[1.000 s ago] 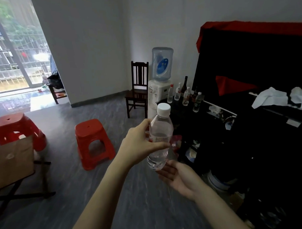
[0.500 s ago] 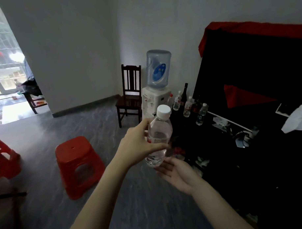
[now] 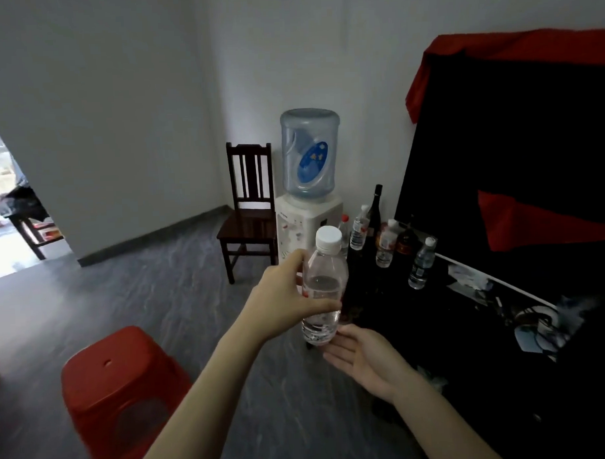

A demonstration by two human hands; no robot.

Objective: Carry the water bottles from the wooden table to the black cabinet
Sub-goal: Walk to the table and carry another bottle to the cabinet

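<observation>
The left hand [image 3: 283, 298] is wrapped around the middle of a clear water bottle [image 3: 322, 290] with a white cap, thumb across the front and fingers curled behind, holding it in the air over the grey floor. The bottle's long axis stands nearly upright, cap at 12 o'clock and leaning a touch toward 1 o'clock, with water filling roughly the lower half. The right hand [image 3: 362, 359] lies palm up with fingers spread, gripping nothing, at about 5 o'clock from the bottle's base; its fingertips seem to touch the bottom edge, though contact is hard to confirm. The black cabinet [image 3: 417, 314] lies toward 2 o'clock from the held bottle, its near corner just beside it. A cluster of small water bottles [image 3: 422, 263] and a dark glass bottle [image 3: 375, 206] already stand at its far end, beside the water dispenser [image 3: 308, 198]. So the left hand is the carrier, and the likely set-down calls for moving right and forward onto the bare cabinet top short of that cluster.
</observation>
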